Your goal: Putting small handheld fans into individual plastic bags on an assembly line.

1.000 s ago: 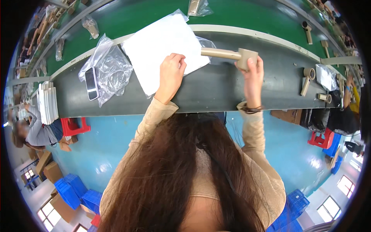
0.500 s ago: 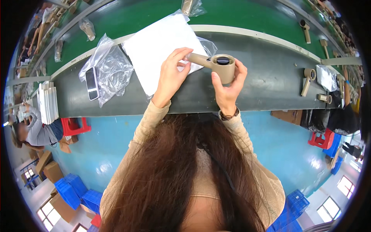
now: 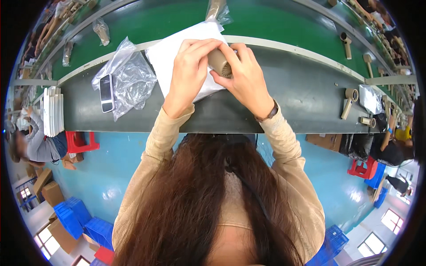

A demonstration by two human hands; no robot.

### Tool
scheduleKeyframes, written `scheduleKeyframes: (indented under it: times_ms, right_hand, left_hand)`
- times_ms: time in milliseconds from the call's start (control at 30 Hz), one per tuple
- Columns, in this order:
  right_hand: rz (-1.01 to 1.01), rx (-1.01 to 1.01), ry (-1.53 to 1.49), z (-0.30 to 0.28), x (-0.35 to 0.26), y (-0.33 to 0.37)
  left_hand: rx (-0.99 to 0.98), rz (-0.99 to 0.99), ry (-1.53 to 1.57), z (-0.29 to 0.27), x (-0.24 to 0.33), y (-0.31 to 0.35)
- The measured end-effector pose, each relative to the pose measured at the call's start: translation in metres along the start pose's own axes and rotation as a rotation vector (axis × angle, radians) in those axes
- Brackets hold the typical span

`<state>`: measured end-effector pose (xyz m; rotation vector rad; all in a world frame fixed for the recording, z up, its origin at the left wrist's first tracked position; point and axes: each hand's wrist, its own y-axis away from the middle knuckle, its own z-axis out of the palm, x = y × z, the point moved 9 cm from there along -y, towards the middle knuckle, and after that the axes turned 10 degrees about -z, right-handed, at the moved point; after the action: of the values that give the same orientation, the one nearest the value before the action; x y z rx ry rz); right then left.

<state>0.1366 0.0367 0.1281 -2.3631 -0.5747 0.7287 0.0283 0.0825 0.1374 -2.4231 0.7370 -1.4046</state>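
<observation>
A beige hair dryer (image 3: 218, 62) is held up between my two hands, its vented round end tilted toward me. My left hand (image 3: 187, 73) is curled over its left side, with the fingertips out of clear sight behind it. Thumb and fingers of my right hand (image 3: 248, 82) close round the right side and the vented end. The handle is hidden by my hands. Beneath lies a stack of white sheets or flat bags (image 3: 166, 53), partly covered by the hands. Crumpled clear plastic bags (image 3: 135, 82) rest to the left.
A phone (image 3: 106, 93) lies on the bags' left edge. Beyond the dark worktop (image 3: 301, 97) runs a green conveyor (image 3: 284, 29) carrying bagged and bare dryers. More dryer pieces (image 3: 346, 109) sit at right. White flat packs (image 3: 53, 113) stand at left. Other people sit at both ends.
The hair dryer has been turned and moved left over the white stack, so the vented end now faces me. My right hand has followed it left, and the hands have come together.
</observation>
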Motion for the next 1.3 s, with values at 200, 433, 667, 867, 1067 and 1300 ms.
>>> scheduleKeyframes:
  times_ms: [200,433,667,867,1067,1300]
  right_hand:
    - [-0.057,-0.433,0.128,0.036,0.05,-0.023]
    - [-0.135,-0.777,-0.325,0.078,0.107,-0.014]
    - [0.084,-0.312,-1.193,0.06,0.097,-0.006]
    - [0.32,0.465,-0.582,0.003,0.158,-0.013]
    - [0.477,0.577,-0.102,-0.05,0.292,-0.048]
    - [0.683,0.644,0.238,-0.008,0.382,-0.052]
  left_hand:
    - [0.066,0.114,-0.136,0.007,-0.025,-0.005]
    - [0.046,-0.094,-0.183,0.028,-0.092,-0.014]
    - [-0.239,-0.336,0.309,0.053,-0.109,-0.025]
    - [0.176,-0.294,0.394,0.037,-0.098,-0.027]
    - [-0.345,0.009,-0.18,0.086,-0.051,0.036]
    - [-0.401,-0.085,-0.404,0.094,-0.058,0.05]
